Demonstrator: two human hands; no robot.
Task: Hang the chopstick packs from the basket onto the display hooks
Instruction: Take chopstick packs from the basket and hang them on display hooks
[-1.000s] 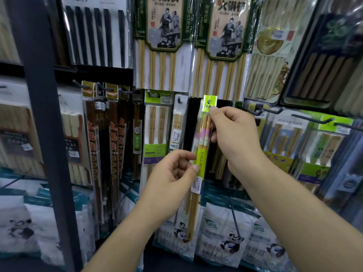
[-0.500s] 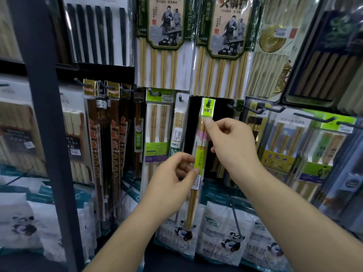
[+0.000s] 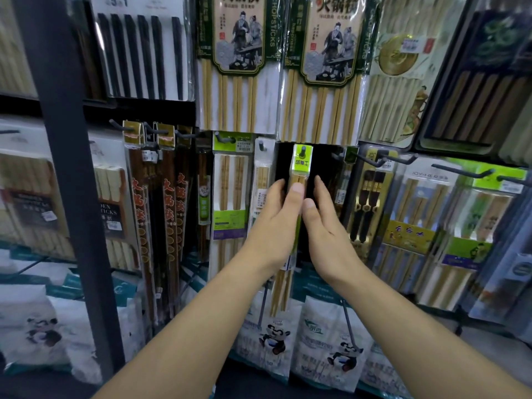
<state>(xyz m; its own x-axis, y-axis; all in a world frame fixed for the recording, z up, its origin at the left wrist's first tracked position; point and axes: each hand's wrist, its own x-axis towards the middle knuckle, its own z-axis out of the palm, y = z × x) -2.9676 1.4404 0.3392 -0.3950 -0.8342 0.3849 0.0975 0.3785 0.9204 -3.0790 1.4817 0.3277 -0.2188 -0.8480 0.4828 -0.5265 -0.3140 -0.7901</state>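
Note:
A narrow chopstick pack (image 3: 301,165) with a bright green header hangs upright in the dark gap of the display, and the tip of a dark hook (image 3: 303,152) shows through its header hole. My left hand (image 3: 273,226) grips the pack just below the header, thumb pressed on its front. Just right of the pack is my right hand (image 3: 325,228), fingers straight and thumb beside the pack's edge. The pack's lower end (image 3: 280,295) pokes out under my left wrist. The basket is out of view.
Other chopstick packs hang close on both sides: a pale pair pack (image 3: 230,197) on the left and dark packs (image 3: 370,197) on the right. Large packs (image 3: 322,67) hang above. Panda-printed bags (image 3: 328,341) sit below. A dark upright post (image 3: 72,182) stands at left.
The pack has gone up and back onto the hook. My right hand has let go of the pack's top and opened beside it. My left hand has slid up to just under the header.

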